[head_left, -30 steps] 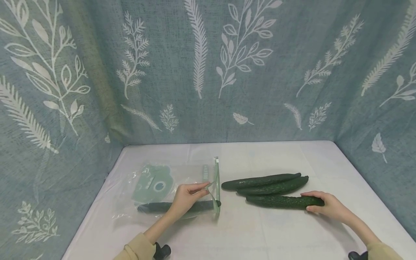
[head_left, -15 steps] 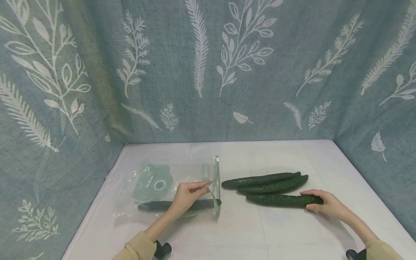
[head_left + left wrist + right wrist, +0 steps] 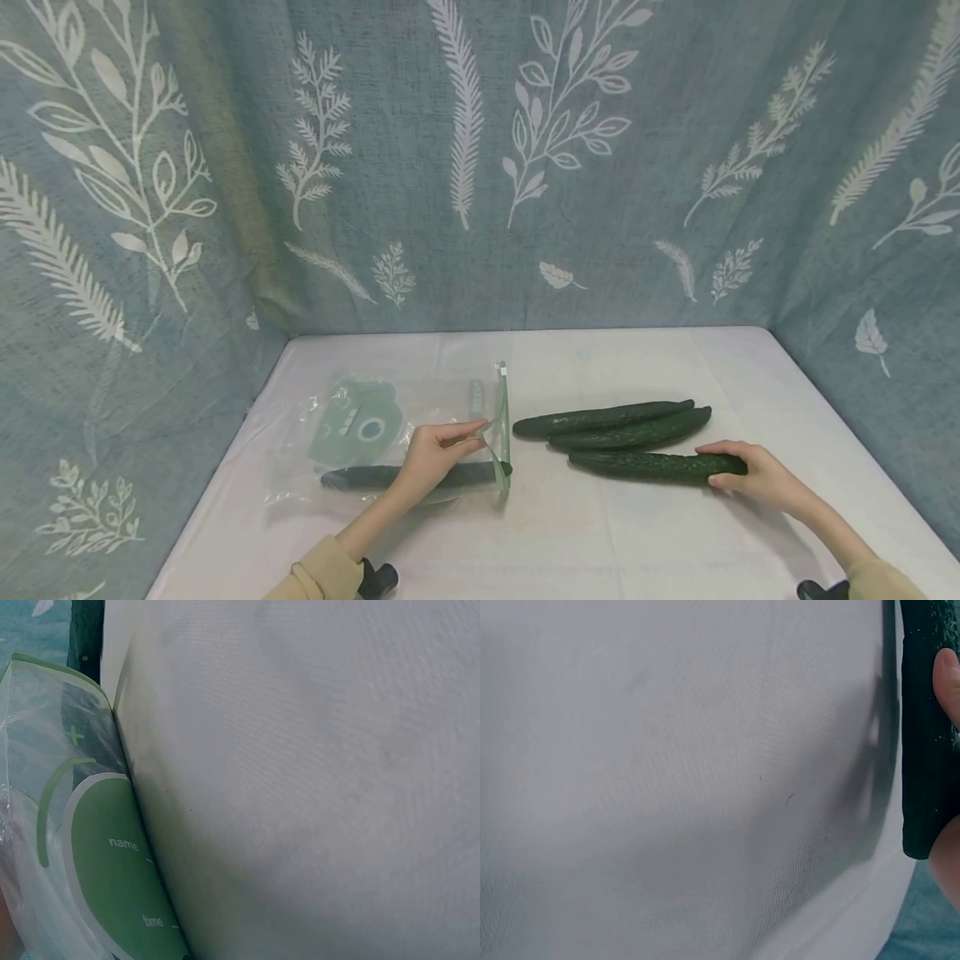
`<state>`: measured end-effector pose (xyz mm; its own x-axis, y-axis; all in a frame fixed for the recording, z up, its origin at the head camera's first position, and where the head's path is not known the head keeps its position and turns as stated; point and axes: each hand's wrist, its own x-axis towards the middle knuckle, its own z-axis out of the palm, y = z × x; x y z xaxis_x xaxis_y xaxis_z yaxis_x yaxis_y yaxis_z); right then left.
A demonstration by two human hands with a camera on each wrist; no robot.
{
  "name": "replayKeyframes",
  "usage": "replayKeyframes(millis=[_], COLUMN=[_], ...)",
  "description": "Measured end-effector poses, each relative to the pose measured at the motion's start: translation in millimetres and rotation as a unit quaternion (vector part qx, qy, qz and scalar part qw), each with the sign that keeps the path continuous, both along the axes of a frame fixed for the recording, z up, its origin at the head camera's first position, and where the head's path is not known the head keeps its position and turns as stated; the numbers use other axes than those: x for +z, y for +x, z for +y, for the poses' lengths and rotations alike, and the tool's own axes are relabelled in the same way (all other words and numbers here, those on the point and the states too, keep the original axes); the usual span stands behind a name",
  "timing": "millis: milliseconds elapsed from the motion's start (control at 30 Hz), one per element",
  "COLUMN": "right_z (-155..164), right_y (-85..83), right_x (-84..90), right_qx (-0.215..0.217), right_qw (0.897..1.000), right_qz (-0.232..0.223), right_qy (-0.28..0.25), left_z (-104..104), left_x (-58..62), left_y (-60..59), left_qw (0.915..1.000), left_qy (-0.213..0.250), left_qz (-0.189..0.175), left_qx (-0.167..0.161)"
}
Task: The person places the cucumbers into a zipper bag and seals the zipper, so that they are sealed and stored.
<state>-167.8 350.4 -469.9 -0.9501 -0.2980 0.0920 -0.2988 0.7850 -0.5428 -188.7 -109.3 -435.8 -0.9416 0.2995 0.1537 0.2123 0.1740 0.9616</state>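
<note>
My left hand [image 3: 431, 454] pinches the green-edged mouth of a clear zip bag [image 3: 435, 396] between thumb and fingers. One cucumber [image 3: 352, 477] lies inside the bag along its near side, partly hidden by my wrist. In the left wrist view the bag [image 3: 45, 742] shows a green printed label with "name" and "time" on it. My right hand [image 3: 757, 475] grips the right end of another cucumber [image 3: 637, 465], thumb on the near side and fingers on the far side. The right wrist view shows this dark green cucumber [image 3: 926, 765] with the thumb against it.
Two more cucumbers, one behind [image 3: 600, 418] and one in the middle [image 3: 637, 432], lie side by side just beyond the gripped one. A white cloth covers the table [image 3: 570, 542]. Blue-green curtains [image 3: 480, 275] with white leaf patterns stand around its back and sides.
Both hands hold the same places on the bag and the cucumber throughout. Only a slight shift of the whole head view shows.
</note>
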Motion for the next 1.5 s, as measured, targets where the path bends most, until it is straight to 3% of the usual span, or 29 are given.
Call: replayKeyframes(millis=[467, 867, 1200, 1500], right_z=[1.7, -0.8, -9.0, -22.7], right_y=[6.6, 12.6, 12.9, 9.1], right_x=[0.0, 10.5, 11.3, 7.8], right_qx=[-0.006, -0.062, -0.081, -0.072], right_qw=[0.999, 0.997, 0.994, 0.993], right_qz=[0.046, 0.002, -0.009, -0.014], right_qy=[-0.025, -0.053, -0.074, -0.096], left_z=[0.2, 0.2, 0.0, -0.7], left_x=[-1.5, -1.7, -1.2, -27.7], left_y=[1.1, 0.5, 1.3, -11.1], left_qw=[1.0000, 0.9999, 0.9999, 0.9998], left_qy=[0.001, 0.000, 0.004, 0.016], left_qz=[-0.002, 0.012, -0.007, 0.016], left_qx=[-0.006, -0.001, -0.010, 0.000])
